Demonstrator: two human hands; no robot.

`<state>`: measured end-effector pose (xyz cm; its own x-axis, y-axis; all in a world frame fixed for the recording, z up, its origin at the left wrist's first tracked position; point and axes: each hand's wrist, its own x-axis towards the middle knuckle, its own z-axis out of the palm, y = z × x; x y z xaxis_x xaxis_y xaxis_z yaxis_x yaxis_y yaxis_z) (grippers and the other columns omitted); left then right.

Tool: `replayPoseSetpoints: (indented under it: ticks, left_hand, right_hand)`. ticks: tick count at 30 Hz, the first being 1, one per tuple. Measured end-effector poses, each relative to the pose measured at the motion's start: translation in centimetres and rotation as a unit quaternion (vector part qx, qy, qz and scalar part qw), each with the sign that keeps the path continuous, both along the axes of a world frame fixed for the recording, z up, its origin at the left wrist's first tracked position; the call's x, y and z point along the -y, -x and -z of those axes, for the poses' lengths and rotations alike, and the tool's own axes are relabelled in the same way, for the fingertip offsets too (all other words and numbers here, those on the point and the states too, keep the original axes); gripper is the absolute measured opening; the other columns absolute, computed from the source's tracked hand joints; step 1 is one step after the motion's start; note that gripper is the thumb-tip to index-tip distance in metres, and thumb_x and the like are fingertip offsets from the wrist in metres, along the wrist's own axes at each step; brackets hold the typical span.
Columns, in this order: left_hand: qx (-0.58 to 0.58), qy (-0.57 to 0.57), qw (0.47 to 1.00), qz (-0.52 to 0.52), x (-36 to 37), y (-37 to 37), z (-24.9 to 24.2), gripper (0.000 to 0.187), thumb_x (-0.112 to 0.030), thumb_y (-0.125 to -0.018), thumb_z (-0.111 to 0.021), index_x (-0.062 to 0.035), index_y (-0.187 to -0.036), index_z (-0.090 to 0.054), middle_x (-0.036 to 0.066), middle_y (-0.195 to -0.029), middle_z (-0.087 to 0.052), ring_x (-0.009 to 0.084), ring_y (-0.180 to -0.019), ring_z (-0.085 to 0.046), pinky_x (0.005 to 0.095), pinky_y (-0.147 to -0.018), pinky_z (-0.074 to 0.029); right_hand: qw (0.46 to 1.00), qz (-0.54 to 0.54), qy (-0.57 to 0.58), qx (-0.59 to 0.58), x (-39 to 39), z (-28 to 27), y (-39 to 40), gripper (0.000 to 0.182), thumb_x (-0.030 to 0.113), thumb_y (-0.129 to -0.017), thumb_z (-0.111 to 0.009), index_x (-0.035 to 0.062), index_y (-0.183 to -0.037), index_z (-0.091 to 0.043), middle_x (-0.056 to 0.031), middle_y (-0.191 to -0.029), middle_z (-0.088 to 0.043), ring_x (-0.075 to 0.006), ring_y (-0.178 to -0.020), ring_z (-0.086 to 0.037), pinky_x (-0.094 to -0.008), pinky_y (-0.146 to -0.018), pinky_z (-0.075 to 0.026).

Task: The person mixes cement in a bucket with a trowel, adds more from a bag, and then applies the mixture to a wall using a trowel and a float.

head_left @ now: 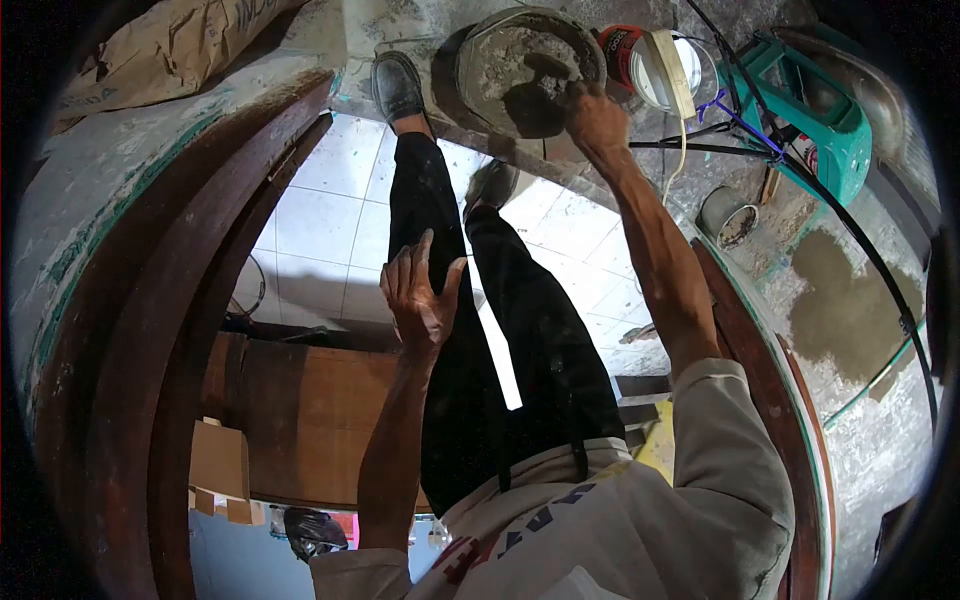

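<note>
My right hand (598, 122) is closed at the right rim of a round basin (468, 75) holding grey, wet-looking mortar (505, 60). A dark trowel-like tool (548, 68) reaches from beside my fingers into the mortar; its handle is hidden in my grip. My left hand (422, 295) hangs in front of my left thigh, fingers apart and holding nothing. Just right of the basin stands a red and white bucket (640, 68) with a pale wooden piece (672, 75) across its top.
A green plastic stool (845, 130) lies at the upper right, among black cables. Below it are a small grey pot (725, 215) and a wet patch (840, 300). Paper sacks (180, 50) lie upper left. Wooden door frames flank me, with a cardboard box (222, 460) lower left.
</note>
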<state>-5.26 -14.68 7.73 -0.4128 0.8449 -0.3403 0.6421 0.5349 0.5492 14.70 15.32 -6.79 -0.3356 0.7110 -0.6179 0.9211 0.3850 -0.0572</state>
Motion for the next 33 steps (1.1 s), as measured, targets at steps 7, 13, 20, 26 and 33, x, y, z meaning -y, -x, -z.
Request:
replayPoseSetpoints:
  ticks: [7, 13, 20, 26, 33]
  left_hand:
    - [0.013, 0.022, 1.000, -0.005, -0.7, 0.0, -0.4, 0.056, -0.042, -0.099, -0.072, 0.0008, -0.135, -0.065, 0.021, -0.121, -0.069, 0.0371, -0.115, -0.064, 0.0516, -0.104, -0.043]
    - [0.005, 0.039, 0.999, -0.005, -1.1, -0.3, -0.7, 0.056, -0.038, -0.093, -0.078, -0.0027, -0.135, -0.066, 0.017, -0.120, -0.069, 0.0348, -0.117, -0.062, 0.0486, -0.107, -0.043]
    - [0.008, 0.029, 1.000, -0.009, -0.9, -0.4, -0.6, 0.055, -0.037, -0.093, -0.079, -0.0024, -0.134, -0.067, 0.017, -0.120, -0.069, 0.0344, -0.118, -0.062, 0.0473, -0.107, -0.043]
    - [0.003, 0.036, 0.999, -0.003, -1.1, -0.3, -0.8, 0.055, -0.037, -0.093, -0.078, -0.0020, -0.133, -0.067, 0.018, -0.120, -0.070, 0.0353, -0.117, -0.062, 0.0474, -0.107, -0.043]
    - [0.017, 0.049, 0.999, -0.010, -0.9, -0.2, -0.5, 0.059, -0.045, -0.100, -0.071, -0.0006, -0.138, -0.064, 0.021, -0.120, -0.069, 0.0359, -0.116, -0.062, 0.0495, -0.105, -0.042]
  right_hand:
    - [0.999, -0.028, -0.014, 0.038, 1.1, 2.0, 2.4, 0.040, 0.017, -0.094, -0.061, 0.0029, -0.132, -0.062, -0.0225, -0.127, -0.063, -0.0409, -0.114, -0.069, -0.0520, -0.084, -0.062]
    - [0.997, -0.026, -0.012, -0.077, 7.6, 1.4, 1.1, 0.038, 0.015, -0.092, -0.059, 0.0066, -0.128, -0.060, -0.0221, -0.121, -0.063, -0.0440, -0.103, -0.071, -0.0532, -0.081, -0.060]
    - [0.998, 0.020, 0.031, -0.058, 7.5, -2.8, 2.0, 0.039, 0.017, -0.093, -0.059, 0.0046, -0.130, -0.061, -0.0227, -0.130, -0.063, -0.0440, -0.106, -0.071, -0.0536, -0.086, -0.060]
    - [0.995, 0.086, 0.043, -0.028, 2.8, 3.9, 0.3, 0.031, 0.026, -0.101, -0.052, 0.0205, -0.128, -0.065, -0.0218, -0.116, -0.068, -0.0472, -0.100, -0.070, -0.0591, -0.084, -0.057]
    - [0.994, 0.027, -0.094, -0.056, 0.0, -2.4, 0.7, 0.031, 0.023, -0.098, -0.056, 0.0232, -0.126, -0.067, -0.0156, -0.118, -0.065, -0.0426, -0.094, -0.073, -0.0552, -0.075, -0.059]
